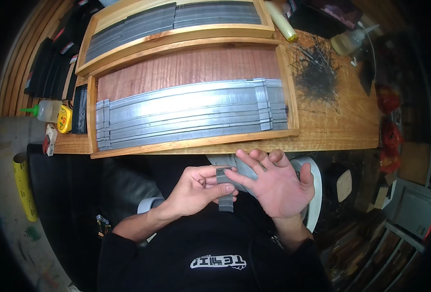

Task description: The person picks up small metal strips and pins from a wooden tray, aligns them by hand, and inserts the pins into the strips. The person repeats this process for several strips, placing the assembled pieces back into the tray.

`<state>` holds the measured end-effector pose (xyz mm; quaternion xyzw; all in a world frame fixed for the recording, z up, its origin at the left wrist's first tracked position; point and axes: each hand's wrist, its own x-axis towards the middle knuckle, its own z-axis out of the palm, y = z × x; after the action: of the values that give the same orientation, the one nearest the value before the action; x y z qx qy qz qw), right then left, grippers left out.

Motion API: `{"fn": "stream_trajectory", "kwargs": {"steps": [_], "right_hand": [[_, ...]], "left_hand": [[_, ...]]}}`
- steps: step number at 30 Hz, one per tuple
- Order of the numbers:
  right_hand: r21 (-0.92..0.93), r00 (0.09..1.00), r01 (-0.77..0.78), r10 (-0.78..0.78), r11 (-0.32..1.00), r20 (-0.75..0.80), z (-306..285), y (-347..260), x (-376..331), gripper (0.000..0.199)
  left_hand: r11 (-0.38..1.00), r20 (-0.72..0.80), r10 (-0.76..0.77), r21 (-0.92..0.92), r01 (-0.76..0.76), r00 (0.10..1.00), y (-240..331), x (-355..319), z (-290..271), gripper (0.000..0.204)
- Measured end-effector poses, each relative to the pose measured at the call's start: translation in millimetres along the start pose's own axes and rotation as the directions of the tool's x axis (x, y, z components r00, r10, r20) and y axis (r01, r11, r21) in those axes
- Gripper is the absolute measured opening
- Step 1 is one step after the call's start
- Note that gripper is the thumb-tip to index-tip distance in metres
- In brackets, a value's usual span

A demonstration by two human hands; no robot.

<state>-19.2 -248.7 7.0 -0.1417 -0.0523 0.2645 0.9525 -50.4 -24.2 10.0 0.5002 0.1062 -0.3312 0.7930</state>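
Observation:
My left hand (192,191) pinches a short stack of thin grey metal strips (226,203) between thumb and fingers, above my lap. The stack stands roughly upright, its lower end poking out below my thumb. Just to the right, my right hand (284,190) is open, palm up with fingers spread. One of its fingertips reaches the upper part of the stack; whether it presses on it I cannot tell. Beyond both hands lies a shallow wooden tray (191,147) holding rows of similar shiny grey strips (186,112), with a few short pieces lying across the rows.
A second wooden tray (176,33) with darker strips sits behind the first. On the table (342,126) at right are a tangle of dark wiry scraps (317,70) and a squeeze bottle (347,43). A green-tipped bottle (49,111) and a yellow tape measure (65,119) stand at left.

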Motion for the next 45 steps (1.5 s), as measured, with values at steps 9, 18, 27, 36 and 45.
{"fn": "stream_trajectory", "kwargs": {"steps": [9, 18, 27, 36, 45], "right_hand": [[-0.024, 0.999, 0.016, -0.015, 1.000, 0.046, 1, -2, 5, 0.065], [-0.057, 0.997, 0.060, -0.057, 0.997, 0.051, 5, -7, 2, 0.063], [0.004, 0.991, 0.134, -0.134, 0.991, -0.004, -5, -1, 2, 0.059], [-0.980, 0.962, 0.090, 0.241, 0.179, 0.132, 13, -2, 4, 0.123], [-0.982, 0.930, 0.164, 0.317, 0.097, 0.187, -3, 14, 6, 0.119]], "left_hand": [[1.000, 0.018, -0.002, -0.009, 0.002, 1.000, -1, -1, -1, 0.034], [1.000, -0.004, 0.020, 0.017, -0.020, 1.000, 1, 0, -3, 0.035], [0.996, -0.005, 0.070, -0.051, -0.070, 0.998, 3, -4, -1, 0.035], [0.982, 0.086, -0.084, -0.165, 0.097, 0.993, -1, 1, -9, 0.030], [0.979, 0.124, -0.106, -0.162, 0.126, 0.987, -11, 5, -12, 0.026]]}}
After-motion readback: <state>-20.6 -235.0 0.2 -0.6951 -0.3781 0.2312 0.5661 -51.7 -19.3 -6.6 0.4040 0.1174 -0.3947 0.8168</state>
